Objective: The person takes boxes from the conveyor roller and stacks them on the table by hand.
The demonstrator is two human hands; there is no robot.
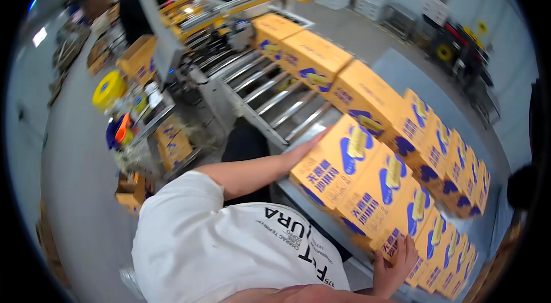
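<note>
A row of yellow-orange printed boxes (367, 194) stands on a grey metal table (410, 68) in front of me. My left hand (305, 151) lies against the end face of the nearest box, its fingers partly hidden behind the box edge. Farther along the same row, my right hand (398, 264) presses on the near side of the boxes with its fingers spread. Behind this row, a second row of boxes (373, 93) runs from the rollers to the table's far right.
A roller conveyor (278, 99) joins the table on the left, below a yellow-framed machine (247, 2). At the left, a cart (152, 122) carries yellow tape (109, 90) and an orange tool (123, 129). White crates (370, 2) stand at the back.
</note>
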